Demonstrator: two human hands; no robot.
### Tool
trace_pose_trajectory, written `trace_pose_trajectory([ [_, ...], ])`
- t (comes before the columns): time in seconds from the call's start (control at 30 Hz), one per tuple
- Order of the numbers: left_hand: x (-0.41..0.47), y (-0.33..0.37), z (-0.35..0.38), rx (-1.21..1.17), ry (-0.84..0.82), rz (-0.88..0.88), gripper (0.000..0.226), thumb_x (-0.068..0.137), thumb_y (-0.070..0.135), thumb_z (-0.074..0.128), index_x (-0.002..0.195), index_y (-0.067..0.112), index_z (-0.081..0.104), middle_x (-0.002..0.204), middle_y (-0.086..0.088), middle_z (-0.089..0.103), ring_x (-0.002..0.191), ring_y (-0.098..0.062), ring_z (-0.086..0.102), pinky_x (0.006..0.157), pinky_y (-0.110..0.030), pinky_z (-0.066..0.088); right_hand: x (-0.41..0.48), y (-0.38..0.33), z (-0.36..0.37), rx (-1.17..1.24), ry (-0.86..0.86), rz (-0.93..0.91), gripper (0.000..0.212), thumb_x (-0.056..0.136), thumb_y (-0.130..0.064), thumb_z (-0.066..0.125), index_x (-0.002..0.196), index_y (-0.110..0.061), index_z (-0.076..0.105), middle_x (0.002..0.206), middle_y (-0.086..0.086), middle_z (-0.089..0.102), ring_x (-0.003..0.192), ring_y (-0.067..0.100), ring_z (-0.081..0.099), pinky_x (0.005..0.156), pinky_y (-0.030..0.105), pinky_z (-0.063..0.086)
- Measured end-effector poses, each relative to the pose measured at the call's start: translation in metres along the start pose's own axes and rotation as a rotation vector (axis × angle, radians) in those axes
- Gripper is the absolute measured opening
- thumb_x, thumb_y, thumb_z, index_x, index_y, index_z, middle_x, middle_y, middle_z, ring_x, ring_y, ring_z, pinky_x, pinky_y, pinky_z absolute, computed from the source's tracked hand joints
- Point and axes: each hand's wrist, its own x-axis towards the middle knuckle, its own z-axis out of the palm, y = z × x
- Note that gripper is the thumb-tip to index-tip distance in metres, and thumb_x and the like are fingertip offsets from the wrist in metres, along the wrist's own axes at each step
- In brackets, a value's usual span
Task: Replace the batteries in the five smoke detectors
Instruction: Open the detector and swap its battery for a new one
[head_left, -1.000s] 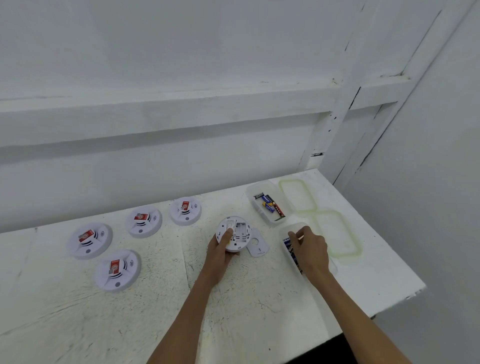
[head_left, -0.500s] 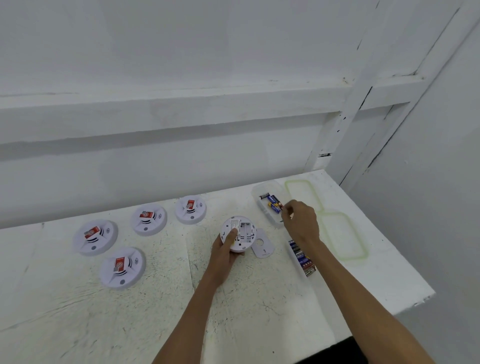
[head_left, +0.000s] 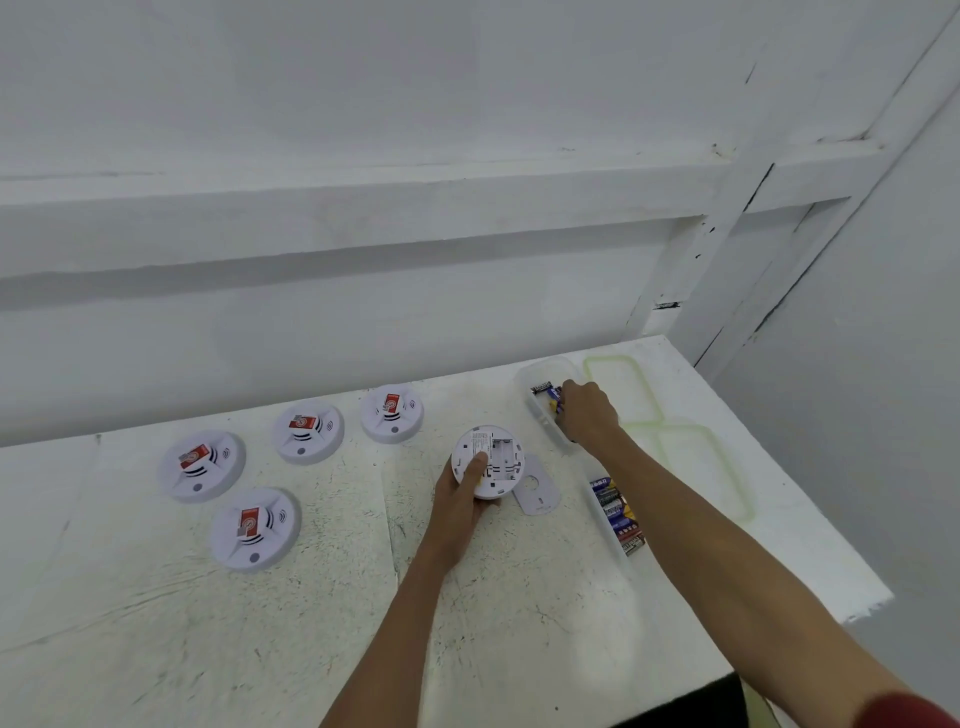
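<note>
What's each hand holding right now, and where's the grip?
Left hand holds the open smoke detector by its near rim, thumb on its back. Right hand is curled inside the far battery box; whether it grips anything cannot be told.

White detectors, red stickers
Four white smoke detectors (head_left: 208, 486) at nine o'clock bear red stickers (head_left: 195, 457); batteries (head_left: 615, 512) are blue and yellow; the white desk (head_left: 311, 649) is dark-speckled.

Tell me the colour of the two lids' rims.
The lid rims are pale green; head view.
</note>
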Motion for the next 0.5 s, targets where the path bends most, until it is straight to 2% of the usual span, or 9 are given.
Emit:
trace_pose_trajectory([
  [0.1,0.001,0.001,0.001,0.003,-0.002,0.002,0.031,0.106,0.024,0.057,0.136,0.019,0.061,0.126,-0.005,0.075,0.110,-0.024,0.072,0.076,-0.032,0.061,-0.001,-0.003,0.000,0.005,-0.004,-0.048,0.027,0.098,-0.012,0.049,0.124,-0.005,0.050,0.099,0.015,0.050,0.077,0.029,0.050,0.051,0.028,0.034],
  [0.17,0.001,0.001,0.001,0.009,-0.003,0.004,0.031,0.106,0.024,0.057,0.136,0.019,0.062,0.125,-0.005,0.075,0.108,-0.023,0.073,0.076,-0.032,0.061,0.002,-0.002,0.000,0.099,-0.006,-0.047,0.034,0.096,-0.010,0.050,0.130,-0.012,0.053,0.094,0.011,0.045,0.077,0.030,0.050,0.050,0.026,0.032],
  [0.27,0.002,0.001,0.001,0.019,-0.006,0.011,0.030,0.106,0.024,0.057,0.135,0.020,0.062,0.124,-0.004,0.076,0.108,-0.023,0.073,0.077,-0.034,0.061,0.007,0.001,-0.001,0.279,0.044,-0.036,0.036,0.094,-0.016,0.056,0.129,-0.014,0.061,0.085,0.013,0.056,0.081,0.028,0.052,0.062,0.027,0.039],
  [0.33,0.002,0.000,0.000,0.025,-0.007,0.014,0.031,0.105,0.024,0.057,0.136,0.020,0.062,0.125,-0.004,0.075,0.110,-0.023,0.072,0.078,-0.035,0.061,0.007,0.001,-0.002,0.372,0.100,-0.027,0.034,0.091,-0.018,0.061,0.125,-0.015,0.063,0.073,0.005,0.057,0.077,0.026,0.053,0.065,0.028,0.041],
  [0.4,0.002,-0.001,0.000,0.030,-0.008,0.016,0.033,0.105,0.025,0.058,0.138,0.020,0.061,0.127,-0.004,0.075,0.113,-0.025,0.072,0.079,-0.035,0.061,0.004,-0.001,-0.006,0.504,0.168,-0.007,0.033,0.090,-0.019,0.064,0.123,-0.016,0.062,0.070,0.000,0.060,0.079,0.028,0.060,0.068,0.030,0.047],
  [0.5,0.002,-0.001,0.001,0.039,-0.002,0.019,0.033,0.105,0.024,0.058,0.138,0.020,0.061,0.126,-0.004,0.075,0.112,-0.024,0.072,0.078,-0.035,0.061,-0.006,-0.007,-0.012,0.634,0.246,-0.027,0.028,0.091,-0.019,0.066,0.118,-0.012,0.061,0.062,-0.008,0.060,0.071,0.021,0.061,0.080,0.032,0.049],
])
